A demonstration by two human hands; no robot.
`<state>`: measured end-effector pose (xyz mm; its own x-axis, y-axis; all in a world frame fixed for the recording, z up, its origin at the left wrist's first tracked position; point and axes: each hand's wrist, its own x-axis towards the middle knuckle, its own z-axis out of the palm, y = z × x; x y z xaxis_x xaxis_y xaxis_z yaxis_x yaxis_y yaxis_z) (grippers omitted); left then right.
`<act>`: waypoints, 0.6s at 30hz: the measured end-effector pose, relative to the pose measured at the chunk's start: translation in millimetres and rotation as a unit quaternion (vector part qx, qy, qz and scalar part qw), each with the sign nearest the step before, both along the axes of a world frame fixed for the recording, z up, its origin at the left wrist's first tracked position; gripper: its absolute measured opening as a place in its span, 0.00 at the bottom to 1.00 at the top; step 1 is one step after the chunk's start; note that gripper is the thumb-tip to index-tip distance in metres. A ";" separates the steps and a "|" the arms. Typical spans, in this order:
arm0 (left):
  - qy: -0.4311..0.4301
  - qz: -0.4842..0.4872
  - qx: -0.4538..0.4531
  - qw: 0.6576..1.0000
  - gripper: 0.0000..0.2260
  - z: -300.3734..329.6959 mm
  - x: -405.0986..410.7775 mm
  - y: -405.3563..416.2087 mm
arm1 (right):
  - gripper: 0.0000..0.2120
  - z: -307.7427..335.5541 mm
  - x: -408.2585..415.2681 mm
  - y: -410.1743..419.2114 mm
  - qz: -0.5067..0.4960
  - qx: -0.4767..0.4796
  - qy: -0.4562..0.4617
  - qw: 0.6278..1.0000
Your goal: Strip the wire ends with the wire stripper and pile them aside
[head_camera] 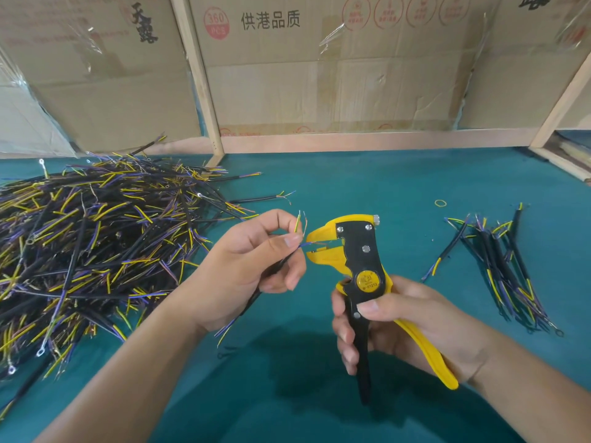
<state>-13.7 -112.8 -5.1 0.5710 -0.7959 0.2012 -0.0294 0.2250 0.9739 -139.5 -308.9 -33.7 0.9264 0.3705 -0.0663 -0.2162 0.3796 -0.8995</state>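
The left hand (252,260) pinches a black-sheathed wire (278,266) between thumb and fingers, curled round it above the tabletop (367,187). The wire's far end fans into thin cores: a yellow-green one stands upright past the forefinger, and a blue one reaches sideways into the yellow jaws of the wire stripper (358,270). The wire's other end hangs out below the hand, its blue and yellow cores pointing down toward the green tabletop.

The right hand (403,327) grips the wire stripper by its handles, fingers wrapped round the black handle, the yellow handle lying against the palm, thumb laid across the front just below the round yellow pivot badge. The tool stands roughly upright with its beak pointing left at the left hand; the jaws look nearly closed on the blue core.

To the left lies a large heap of wires (89,244), black sheaths with yellow and purple-blue cores, some ending in ring terminals. To the right, well apart from the hands, sits a smaller pile of wires (502,270). A yellow rubber band (440,203) lies on the tabletop beyond the tool. Cardboard boxes (319,75) with printed characters stand behind wooden posts at the back edge.
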 end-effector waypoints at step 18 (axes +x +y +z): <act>-0.009 0.026 -0.010 1.000 0.04 -6.3 0.6 -5.4 | 0.08 2.0 -2.1 3.9 -0.002 0.044 -0.005 0.999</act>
<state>-13.1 -118.2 -11.4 0.6078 -0.7609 0.2271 -0.0585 0.2424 0.9684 -141.6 -305.1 -31.7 0.9284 0.3709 -0.0244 -0.2059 0.4586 -0.8645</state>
